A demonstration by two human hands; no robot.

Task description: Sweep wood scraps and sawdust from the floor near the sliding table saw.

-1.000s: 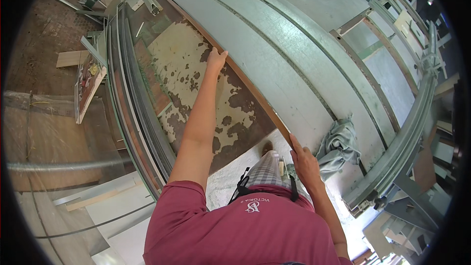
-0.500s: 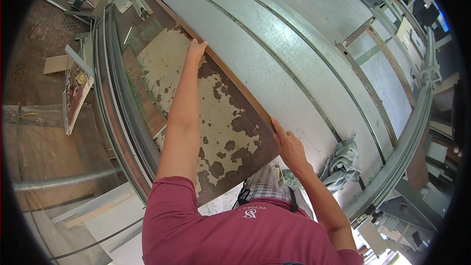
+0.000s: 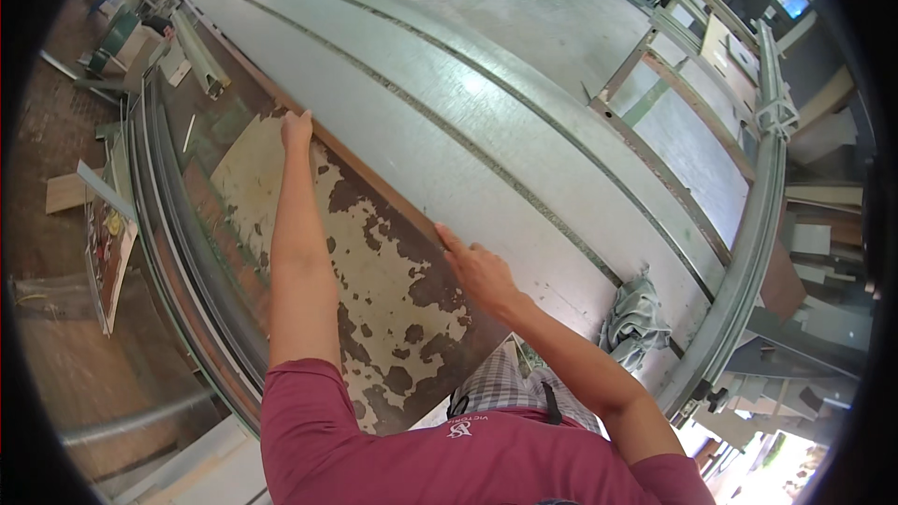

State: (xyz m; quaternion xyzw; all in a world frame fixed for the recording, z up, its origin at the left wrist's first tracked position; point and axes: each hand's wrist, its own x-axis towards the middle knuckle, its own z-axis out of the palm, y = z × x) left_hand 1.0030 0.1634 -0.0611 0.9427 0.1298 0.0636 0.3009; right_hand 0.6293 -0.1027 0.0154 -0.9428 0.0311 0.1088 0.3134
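Note:
A long, thin brown wooden strip (image 3: 374,181) lies along the seam between a brown tabletop with peeling paint (image 3: 398,276) and a pale metal machine table (image 3: 449,168). My left hand (image 3: 296,127), arm stretched far forward, grips the strip well along its length, its fingers closed over the edge. Nearer to me, my right hand (image 3: 479,273) holds the strip close to its near end. The right index finger points forward along the strip while the other fingers curl. Part of the left hand's grip is hidden behind its knuckles.
A crumpled grey-green cloth (image 3: 636,320) lies on the metal table's near right. Long grooves (image 3: 510,182) run along that table. A metal rail (image 3: 748,290) borders the right side, and dark curved rails (image 3: 178,215) the left. Board offcuts (image 3: 809,238) are stacked at far right.
Both hands have moved forward along the seam, and the strip's near end has slid away from the tabletop's near corner. The view has also shifted, showing more of the far end.

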